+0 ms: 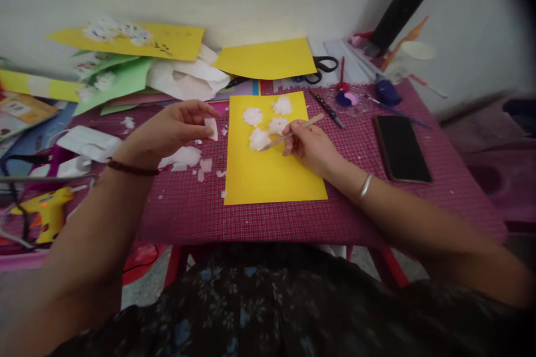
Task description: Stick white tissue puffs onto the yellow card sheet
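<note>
Light pressure best suits the flat wooden stick (274, 142) that the right hand (310, 145) pinches, tip at a white puff (257, 138) on the yellow sheet (272, 178), while the left hand (182, 124) pinches a paper scrap (214, 129) beside it.

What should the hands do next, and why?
Perhaps move the left hand over the yellow sheet: it pinches a white scrap just beside the sheet, while the right hand already has a wooden stick with its tip by the lowest white puff.
</note>
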Tool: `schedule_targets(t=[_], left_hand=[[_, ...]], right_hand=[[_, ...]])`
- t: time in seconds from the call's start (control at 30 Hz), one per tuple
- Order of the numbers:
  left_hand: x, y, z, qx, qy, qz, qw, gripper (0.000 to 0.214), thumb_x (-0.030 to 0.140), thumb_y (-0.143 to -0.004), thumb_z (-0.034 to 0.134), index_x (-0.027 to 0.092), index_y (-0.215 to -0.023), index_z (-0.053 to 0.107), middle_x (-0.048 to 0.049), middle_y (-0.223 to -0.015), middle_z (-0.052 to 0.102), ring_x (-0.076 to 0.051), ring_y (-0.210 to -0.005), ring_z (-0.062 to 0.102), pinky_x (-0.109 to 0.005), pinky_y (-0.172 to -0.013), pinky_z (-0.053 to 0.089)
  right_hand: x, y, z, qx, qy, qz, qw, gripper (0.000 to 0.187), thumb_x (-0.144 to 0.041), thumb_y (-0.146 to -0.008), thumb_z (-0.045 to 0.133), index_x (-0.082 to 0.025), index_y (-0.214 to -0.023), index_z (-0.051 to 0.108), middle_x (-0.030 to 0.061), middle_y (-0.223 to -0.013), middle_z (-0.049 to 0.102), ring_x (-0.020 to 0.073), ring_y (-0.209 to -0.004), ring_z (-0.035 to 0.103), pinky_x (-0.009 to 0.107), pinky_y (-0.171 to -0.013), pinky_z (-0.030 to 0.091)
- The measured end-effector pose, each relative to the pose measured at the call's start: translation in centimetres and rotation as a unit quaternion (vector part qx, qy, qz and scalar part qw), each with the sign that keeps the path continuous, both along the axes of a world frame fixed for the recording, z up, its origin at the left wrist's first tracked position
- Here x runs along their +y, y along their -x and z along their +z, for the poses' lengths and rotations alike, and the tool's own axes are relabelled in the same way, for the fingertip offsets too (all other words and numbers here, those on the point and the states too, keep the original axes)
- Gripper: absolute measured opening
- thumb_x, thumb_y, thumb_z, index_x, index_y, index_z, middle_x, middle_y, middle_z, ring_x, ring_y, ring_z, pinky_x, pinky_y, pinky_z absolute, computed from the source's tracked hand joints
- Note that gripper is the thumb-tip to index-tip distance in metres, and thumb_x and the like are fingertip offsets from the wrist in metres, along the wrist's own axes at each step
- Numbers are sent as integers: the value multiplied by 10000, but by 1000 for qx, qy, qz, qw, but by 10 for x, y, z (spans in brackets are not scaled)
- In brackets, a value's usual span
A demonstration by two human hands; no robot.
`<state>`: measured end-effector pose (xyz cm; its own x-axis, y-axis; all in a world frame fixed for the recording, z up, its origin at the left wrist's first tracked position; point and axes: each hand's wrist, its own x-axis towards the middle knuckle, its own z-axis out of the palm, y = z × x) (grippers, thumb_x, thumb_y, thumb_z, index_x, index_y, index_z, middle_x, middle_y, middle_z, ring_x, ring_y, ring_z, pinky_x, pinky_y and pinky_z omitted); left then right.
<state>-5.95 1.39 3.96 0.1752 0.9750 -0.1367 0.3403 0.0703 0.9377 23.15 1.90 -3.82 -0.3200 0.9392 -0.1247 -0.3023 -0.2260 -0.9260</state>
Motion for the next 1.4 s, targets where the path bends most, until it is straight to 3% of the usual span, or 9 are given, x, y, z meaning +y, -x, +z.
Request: schedule_targets(t=[0.1,0.23,0.4,0.53,0.7,0.83,1.0,1.2,1.4], left_hand=[[9,-30,-12,-7,-12,-49,999,338,189,-623,804,235,-947,719,-15,-733,697,-149,-634,612,-275,-584,467],[17,-59,-31,2,-3,-74,997,167,249,-635,811,214,-749,693,-37,-689,679,-160,-613,595,-298,-591,464],[9,-69,-45,-20,17,-27,999,99,287,-705,776,202,-711,726,-32,-669,672,-141,-613,557,-278,-589,428],[-6,-73,-40,-33,0,15,999,54,258,-766,753,210,-743,753,-14,-681,668,-131,-641,537,-274,-581,391],[-27,-88,-29,-56,-126,-10,990,43,232,-815,757,274,-804,757,4,-815,705,-147,-743,595,-303,-669,465],[-39,-100,-27,-5,-201,-19,979,58,240,-827,759,276,-801,722,5,-866,726,-169,-845,662,-333,-778,526],[-41,-106,-35,-46,-208,1,977,152,209,-798,755,257,-862,627,10,-836,720,-156,-754,678,-322,-705,560],[-38,-109,-41,-83,-195,11,977,378,162,-732,776,274,-1010,546,58,-711,620,-124,-617,593,-262,-584,491],[-39,-107,-40,-62,-142,-9,988,131,210,-788,733,233,-900,669,6,-744,664,-131,-650,598,-271,-592,478]], right_hand=[[5,-5,-4,-7,-3,-10,1000,265,-379,-1001,537,-207,-809,597,-46,-557,540,88,-501,517,248,-552,446],[10,-10,-4,-12,-25,-13,1000,353,-544,-938,615,-222,-798,574,-52,-561,524,92,-507,491,251,-538,440],[10,-13,-2,-26,-48,-28,998,439,-654,-919,582,-236,-796,530,-59,-547,514,93,-501,483,245,-525,429],[2,-11,2,-32,-95,-29,995,393,-620,-919,608,-238,-862,538,-44,-647,597,88,-558,534,236,-542,434],[-13,-1,11,-28,-141,-2,990,332,-556,-910,640,-233,-938,570,-27,-792,651,74,-593,553,249,-592,461],[-24,8,19,-40,-130,32,990,401,-585,-796,742,-225,-867,582,-34,-771,613,82,-644,552,247,-628,468],[-30,12,21,-73,-136,46,987,390,-543,-749,790,-230,-866,590,-30,-787,605,109,-715,558,273,-686,471],[-34,10,21,-126,-226,29,965,275,-480,-835,726,-237,-885,606,-10,-853,614,132,-788,537,292,-720,433],[-32,4,19,-148,-253,-7,956,246,-453,-871,692,-241,-848,570,-20,-806,572,134,-751,512,300,-712,420]])
